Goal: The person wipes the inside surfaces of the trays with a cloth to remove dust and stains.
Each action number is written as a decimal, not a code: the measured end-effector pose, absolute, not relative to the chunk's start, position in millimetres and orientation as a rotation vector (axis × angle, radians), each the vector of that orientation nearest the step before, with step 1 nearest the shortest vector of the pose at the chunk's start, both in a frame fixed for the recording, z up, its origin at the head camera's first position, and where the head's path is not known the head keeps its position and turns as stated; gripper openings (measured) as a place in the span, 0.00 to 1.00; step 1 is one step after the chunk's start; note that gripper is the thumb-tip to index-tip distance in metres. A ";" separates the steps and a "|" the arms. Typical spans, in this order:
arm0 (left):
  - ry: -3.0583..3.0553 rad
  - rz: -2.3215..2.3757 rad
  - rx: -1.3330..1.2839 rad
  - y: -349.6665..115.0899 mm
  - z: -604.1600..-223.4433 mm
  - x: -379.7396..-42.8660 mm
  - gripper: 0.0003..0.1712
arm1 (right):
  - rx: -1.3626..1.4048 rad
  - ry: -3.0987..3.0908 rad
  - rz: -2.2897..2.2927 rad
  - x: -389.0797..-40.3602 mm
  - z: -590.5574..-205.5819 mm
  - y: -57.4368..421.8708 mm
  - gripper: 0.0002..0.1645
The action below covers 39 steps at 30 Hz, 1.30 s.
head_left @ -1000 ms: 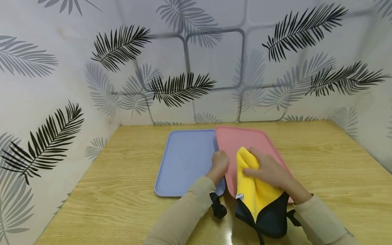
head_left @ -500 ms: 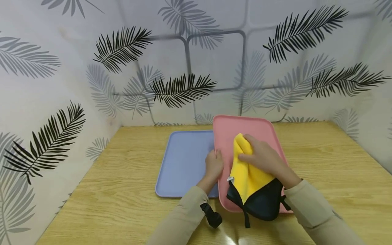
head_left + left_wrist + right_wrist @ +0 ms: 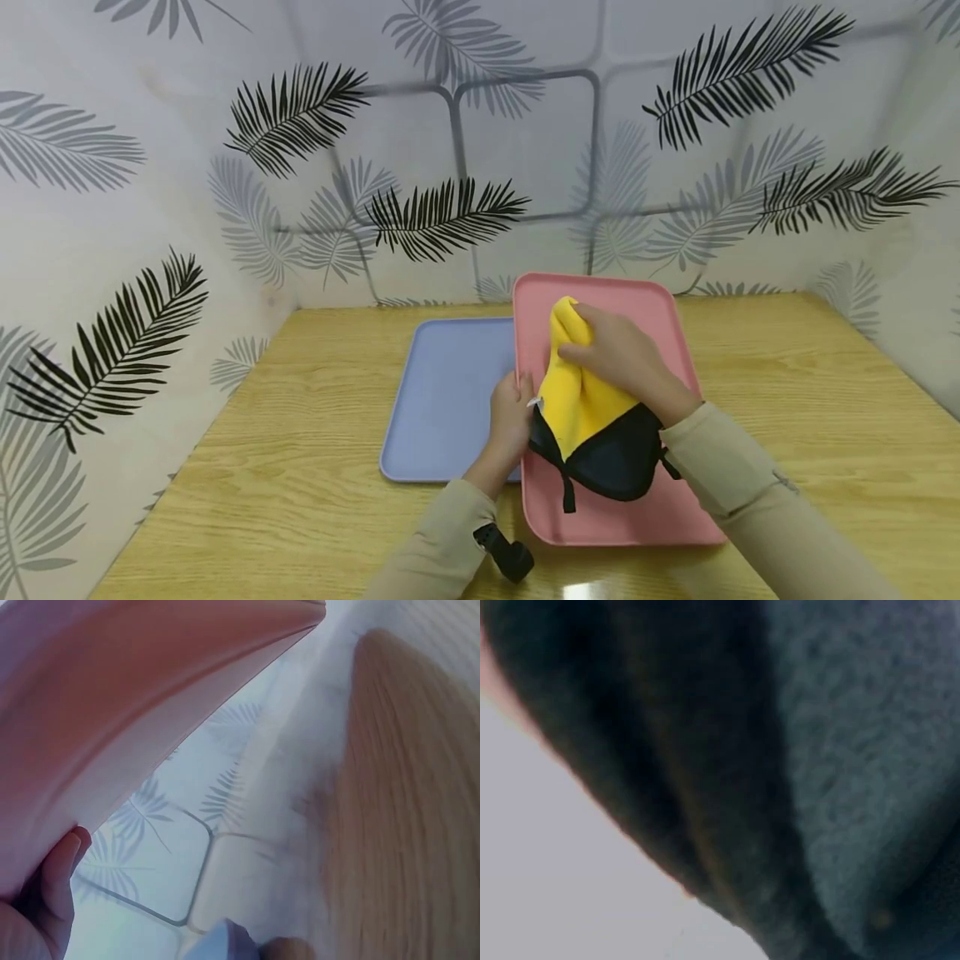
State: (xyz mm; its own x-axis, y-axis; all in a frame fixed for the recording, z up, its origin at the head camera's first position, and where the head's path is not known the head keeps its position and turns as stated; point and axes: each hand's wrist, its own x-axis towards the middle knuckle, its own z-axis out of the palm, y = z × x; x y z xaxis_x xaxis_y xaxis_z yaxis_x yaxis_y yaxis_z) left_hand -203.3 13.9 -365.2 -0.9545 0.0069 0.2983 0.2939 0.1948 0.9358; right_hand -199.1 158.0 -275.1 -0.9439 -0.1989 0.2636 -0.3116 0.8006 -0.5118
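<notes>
My left hand (image 3: 510,417) grips the left edge of a pink tray (image 3: 667,512), which is raised and tilted over the table. In the left wrist view the tray (image 3: 120,697) looms large, with my fingers (image 3: 60,874) on its edge at lower left. Over the tray's face, my right hand (image 3: 622,350) holds a bunched yellow cloth (image 3: 573,396) with a dark, strapped lower part (image 3: 618,458) and a small white tag. Whether the cloth touches the tray is hard to tell. Dark fabric (image 3: 705,750) fills most of the right wrist view, blurred.
A light blue tray (image 3: 450,392) lies flat on the wooden table (image 3: 307,442), its right side hidden behind the pink tray. Leaf-patterned fabric (image 3: 322,242) hangs behind and at the sides. A black strap with a small device (image 3: 506,554) sits at my left wrist.
The pink tray has risen off the table and come nearer, its left edge shifting left with my left hand. My right hand has moved the cloth up and left across it.
</notes>
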 end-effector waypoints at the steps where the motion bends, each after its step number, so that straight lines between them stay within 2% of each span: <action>1: -2.229 -1.829 -0.316 13.3 -364.0 -201.2 0.18 | 0.400 -2.789 0.835 -200.4 -273.0 156.1 0.34; 10: -2.268 -1.596 -0.508 10.2 -352.8 -184.5 0.13 | 0.416 -2.776 0.759 -210.8 -260.6 147.3 0.31; 25: -2.189 -1.649 -0.579 8.3 -338.6 -161.1 0.14 | 0.407 -2.756 0.783 -213.0 -227.4 147.9 0.33; 33: -2.216 -1.669 -0.571 5.8 -334.2 -154.1 0.13 | 0.442 -2.759 0.799 -211.7 -223.3 146.5 0.30; 39: -2.219 -1.645 -0.554 4.8 -333.8 -152.7 0.13 | 0.425 -2.770 0.782 -210.8 -223.2 146.7 0.33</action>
State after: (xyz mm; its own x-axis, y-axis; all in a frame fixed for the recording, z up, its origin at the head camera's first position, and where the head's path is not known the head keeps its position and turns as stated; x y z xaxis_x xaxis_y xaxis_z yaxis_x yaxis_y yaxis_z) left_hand -152.7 4.8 -333.8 -0.8724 0.1153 0.4750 0.4880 0.2607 0.8330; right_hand -210.8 146.7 -223.2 -0.9310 -0.2125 0.2969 -0.3364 0.8153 -0.4712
